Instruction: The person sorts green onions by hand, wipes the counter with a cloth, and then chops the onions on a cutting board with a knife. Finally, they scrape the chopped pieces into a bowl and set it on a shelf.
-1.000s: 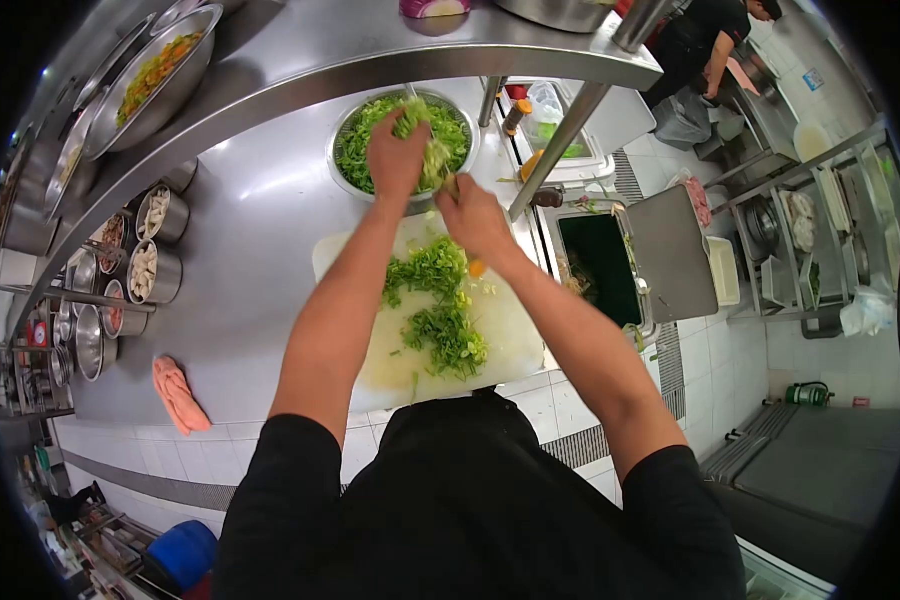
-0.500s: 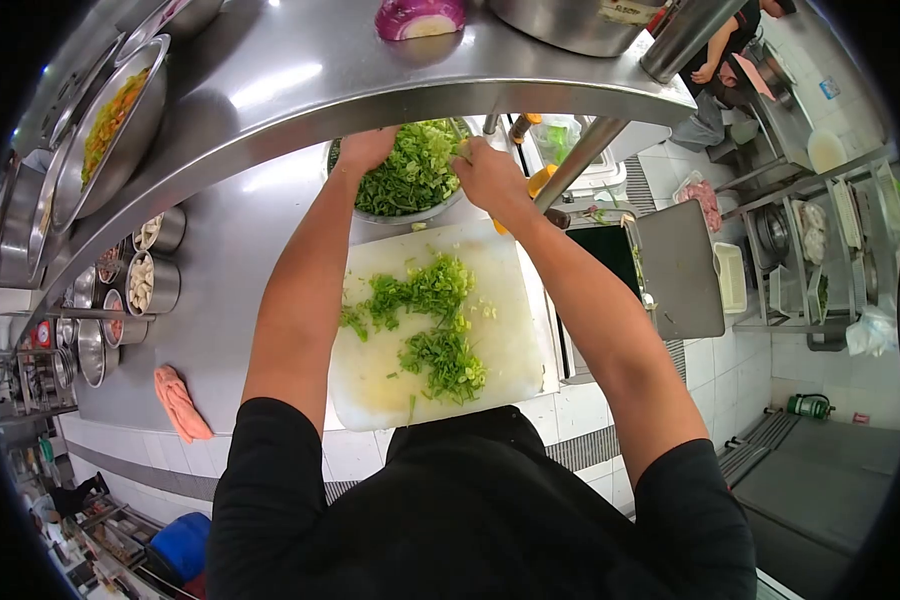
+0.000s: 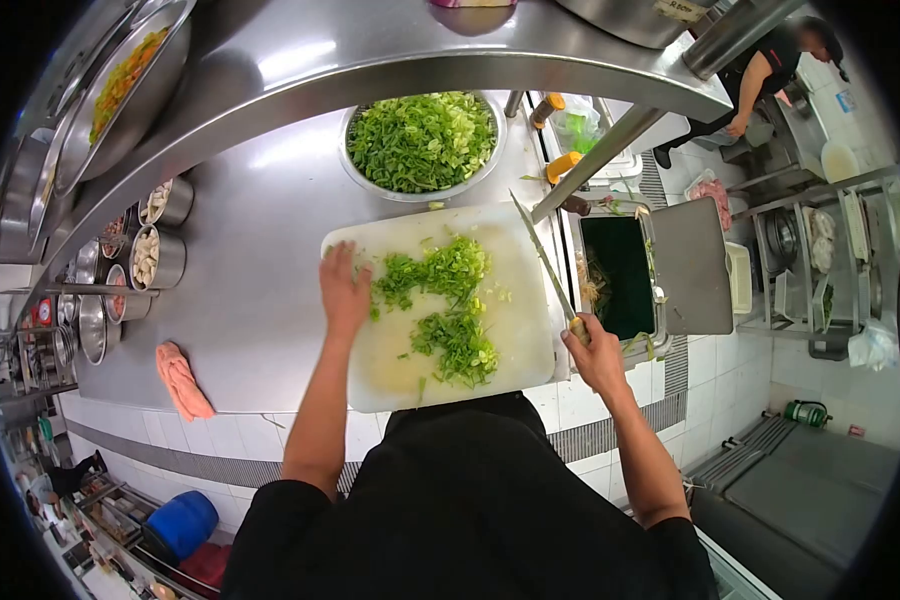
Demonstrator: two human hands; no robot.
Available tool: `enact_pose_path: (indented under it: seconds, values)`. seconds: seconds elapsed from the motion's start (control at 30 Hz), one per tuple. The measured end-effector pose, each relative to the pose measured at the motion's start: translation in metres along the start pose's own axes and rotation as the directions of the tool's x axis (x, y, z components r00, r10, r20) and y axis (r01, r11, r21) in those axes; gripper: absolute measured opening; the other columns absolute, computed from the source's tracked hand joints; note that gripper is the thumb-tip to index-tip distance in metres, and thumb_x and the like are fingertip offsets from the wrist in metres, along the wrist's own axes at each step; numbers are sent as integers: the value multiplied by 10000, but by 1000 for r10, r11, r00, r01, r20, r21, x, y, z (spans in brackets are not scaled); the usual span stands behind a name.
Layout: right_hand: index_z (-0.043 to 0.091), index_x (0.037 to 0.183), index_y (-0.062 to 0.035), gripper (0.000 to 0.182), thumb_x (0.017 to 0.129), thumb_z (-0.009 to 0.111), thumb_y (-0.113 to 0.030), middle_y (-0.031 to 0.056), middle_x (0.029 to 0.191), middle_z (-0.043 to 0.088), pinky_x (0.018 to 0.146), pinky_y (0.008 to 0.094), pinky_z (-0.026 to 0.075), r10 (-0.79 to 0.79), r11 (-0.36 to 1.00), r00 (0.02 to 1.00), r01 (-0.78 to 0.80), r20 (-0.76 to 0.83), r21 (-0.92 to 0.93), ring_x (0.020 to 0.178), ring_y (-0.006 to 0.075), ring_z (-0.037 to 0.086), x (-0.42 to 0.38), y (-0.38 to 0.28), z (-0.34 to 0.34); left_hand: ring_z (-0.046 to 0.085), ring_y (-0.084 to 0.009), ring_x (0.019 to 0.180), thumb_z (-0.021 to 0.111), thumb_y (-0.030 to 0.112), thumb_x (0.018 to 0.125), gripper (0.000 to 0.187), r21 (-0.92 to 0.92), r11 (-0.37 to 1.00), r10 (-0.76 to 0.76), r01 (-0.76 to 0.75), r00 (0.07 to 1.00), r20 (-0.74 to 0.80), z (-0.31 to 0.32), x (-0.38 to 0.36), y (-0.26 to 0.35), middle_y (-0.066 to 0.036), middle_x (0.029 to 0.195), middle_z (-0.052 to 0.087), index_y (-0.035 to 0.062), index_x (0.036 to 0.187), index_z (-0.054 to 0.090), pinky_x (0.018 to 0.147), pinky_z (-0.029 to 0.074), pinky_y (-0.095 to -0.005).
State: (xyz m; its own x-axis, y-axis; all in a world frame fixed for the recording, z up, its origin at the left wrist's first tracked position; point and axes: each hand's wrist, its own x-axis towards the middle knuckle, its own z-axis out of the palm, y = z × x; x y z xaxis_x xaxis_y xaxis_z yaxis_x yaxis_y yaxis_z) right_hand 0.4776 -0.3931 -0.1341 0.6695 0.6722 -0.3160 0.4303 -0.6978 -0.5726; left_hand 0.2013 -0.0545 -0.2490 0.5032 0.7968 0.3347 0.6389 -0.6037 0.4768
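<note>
My left hand (image 3: 345,288) is open over the left side of the white cutting board (image 3: 380,385), its fingers spread beside the chopped greens (image 3: 454,345). These lie in two loose, joined heaps, with small pale bits scattered around them. My right hand (image 3: 597,355) is closed around the handle of a long knife (image 3: 544,256) at the board's right edge. The blade points forward and slightly left, with green bits on it. Beyond the board stands a metal bowl (image 3: 410,194) heaped with chopped greens.
A metal shelf (image 3: 390,92) spans the counter above the bowl. Right of the board is a dark green-bottomed bin (image 3: 618,280). An orange cloth (image 3: 182,380) lies at the counter's front left. Metal pots (image 3: 157,257) stand far left. Another person (image 3: 760,85) works at the far right.
Both hands have drawn back from the bowl toward me. The left is now over the board, and the right is lower and to the right, with the knife now plainly visible in it.
</note>
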Motion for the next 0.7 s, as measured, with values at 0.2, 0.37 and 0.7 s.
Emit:
enact_pose_path:
  seconds: [0.2, 0.37, 0.7]
  values:
    - [627, 1186, -92, 342, 926, 700, -302, 188, 897, 719, 686, 508, 549, -293, 916, 955, 265, -52, -301, 802, 399, 701, 22, -4, 47, 616, -360, 1174, 666, 278, 966, 369, -117, 990, 84, -73, 992, 93, -4, 12, 71, -166, 1256, 666, 62, 1264, 687, 991, 502, -426]
    - [611, 1204, -127, 348, 916, 699, -302, 154, 868, 707, 696, 497, 560, -315, 901, 949, 298, -4, -316, 779, 389, 700, 3, -21, 74, 714, -351, 828, 638, 235, 921, 204, -52, 969, 245, -240, 951, 190, -14, 142, 99, -124, 886, 746, 133, 1041, 768, 737, 567, -475]
    - [614, 1213, -131, 353, 917, 691, -308, 165, 903, 718, 721, 499, 559, -274, 937, 960, 251, -66, -245, 813, 392, 704, -5, -21, 79, 715, -337, 810, 656, 221, 840, 185, -100, 885, 418, -456, 681, 601, -11, 230, 131, -158, 837, 735, 95, 884, 783, 746, 573, -454]
